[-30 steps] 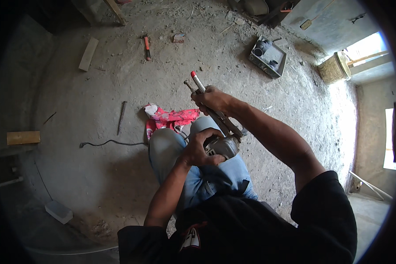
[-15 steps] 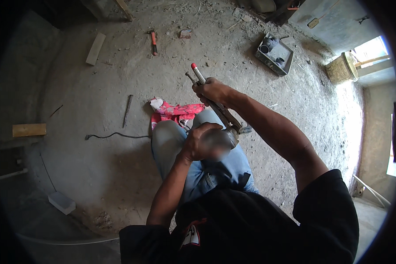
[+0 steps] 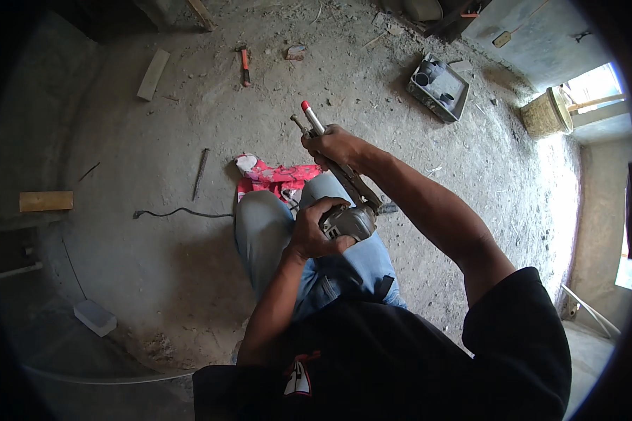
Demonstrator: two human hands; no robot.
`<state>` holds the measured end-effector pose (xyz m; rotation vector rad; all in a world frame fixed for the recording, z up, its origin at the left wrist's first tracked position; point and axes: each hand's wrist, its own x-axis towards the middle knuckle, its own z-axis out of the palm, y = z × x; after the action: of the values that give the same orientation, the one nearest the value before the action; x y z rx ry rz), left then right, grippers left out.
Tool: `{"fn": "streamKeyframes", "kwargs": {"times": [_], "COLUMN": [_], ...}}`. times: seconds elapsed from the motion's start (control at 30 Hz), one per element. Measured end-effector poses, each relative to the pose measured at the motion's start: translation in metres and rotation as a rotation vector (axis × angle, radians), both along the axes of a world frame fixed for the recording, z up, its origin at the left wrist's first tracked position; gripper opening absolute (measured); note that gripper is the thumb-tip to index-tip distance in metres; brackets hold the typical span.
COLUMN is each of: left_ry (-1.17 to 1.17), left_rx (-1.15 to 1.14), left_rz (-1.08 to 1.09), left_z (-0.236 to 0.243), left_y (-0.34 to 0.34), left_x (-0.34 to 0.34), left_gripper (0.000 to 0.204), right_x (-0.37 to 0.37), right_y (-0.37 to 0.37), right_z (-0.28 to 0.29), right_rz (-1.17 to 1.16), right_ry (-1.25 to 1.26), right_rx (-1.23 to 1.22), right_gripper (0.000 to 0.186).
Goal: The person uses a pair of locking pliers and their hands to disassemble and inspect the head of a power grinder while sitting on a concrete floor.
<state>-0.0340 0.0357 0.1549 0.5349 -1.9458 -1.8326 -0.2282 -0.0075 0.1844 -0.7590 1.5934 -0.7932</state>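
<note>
Floor: rough, dusty concrete (image 3: 154, 154) spreads out beyond both my hands, littered with grit and small rubble.
Grey machine: its rounded metal housing (image 3: 358, 222) sits over my thigh, directly against my left hand (image 3: 317, 230) and on its right side.
Left hand: curled around the housing, fingers over the far edge, thumb along the near one.
Right hand: wrapped tightly (image 3: 336, 146) about a pliers-like tool (image 3: 359, 188), farther from my body than the left.
Tool's long axis: slanting, from a red-tipped white handle (image 3: 314, 118) just beyond my right fist down toward me and rightward, to the housing. My left hand is nearer that lower end; whether the tool's jaws bite there, I cannot tell.
Screw-ended rod: thin (image 3: 298, 124), poking out left of the white handle, past my right hand.
Red cloth: crumpled (image 3: 277, 177) beyond and left of my left hand, by my knees.
Dark cable: wavy (image 3: 186, 212), well left of that same hand.
Hammer: orange-handled (image 3: 245, 67), well beyond my right hand and to its left.
</note>
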Motion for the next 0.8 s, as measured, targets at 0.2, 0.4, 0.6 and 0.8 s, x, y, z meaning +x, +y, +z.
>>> {"fn": "streamKeyframes", "kwargs": {"times": [0.2, 0.4, 0.6, 0.8], "left_ry": [-0.056, -0.059, -0.033, -0.032], "left_rx": [0.029, -0.040, -0.023, -0.039], "left_rz": [-0.100, -0.135, -0.151, -0.201], "left_z": [0.001, -0.001, 0.000, 0.003], "left_y": [-0.005, -0.006, -0.002, -0.006], "left_x": [-0.003, -0.008, -0.009, -0.011], "left_gripper": [0.073, 0.074, 0.070, 0.071], "right_x": [-0.006, -0.011, -0.012, -0.014], "right_y": [0.010, 0.021, 0.030, 0.037], "right_z": [0.000, -0.005, 0.001, 0.004], "right_rz": [-0.017, -0.064, -0.076, -0.127], "right_ry": [-0.017, -0.009, 0.009, 0.005], "right_rx": [-0.006, -0.034, -0.027, -0.043], "right_gripper": [0.035, 0.036, 0.037, 0.034]}}
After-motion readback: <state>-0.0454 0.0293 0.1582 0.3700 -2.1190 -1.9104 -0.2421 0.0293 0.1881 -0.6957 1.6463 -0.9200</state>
